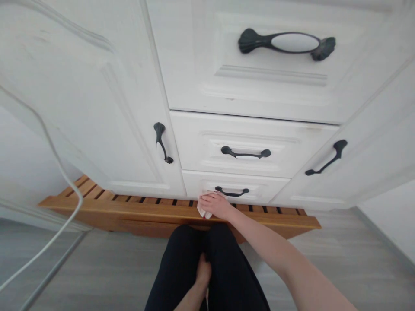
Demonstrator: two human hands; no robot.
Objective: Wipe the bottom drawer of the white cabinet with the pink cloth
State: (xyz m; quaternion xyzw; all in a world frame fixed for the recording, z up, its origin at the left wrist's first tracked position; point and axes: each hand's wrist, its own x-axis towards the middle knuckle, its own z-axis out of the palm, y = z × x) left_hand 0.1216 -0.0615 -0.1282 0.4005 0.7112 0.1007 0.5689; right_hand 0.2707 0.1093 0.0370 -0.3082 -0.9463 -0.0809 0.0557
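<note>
My right hand (215, 204) reaches forward with its fingers on a pale cloth (203, 210) that has a bit of red at its lower edge. The cloth is pressed against the lower left part of the bottom drawer (262, 186), just left of and below its dark handle (232, 192). Between my thighs rests my left hand (203, 271), its fingers tucked down out of sight.
A slatted wooden bench (145, 210) runs along the foot of the white cabinet. Dark handles stick out from the middle drawer (194, 129), upper drawer and side doors. A white cable (48, 134) hangs at the left. Grey floor (123, 259) lies below.
</note>
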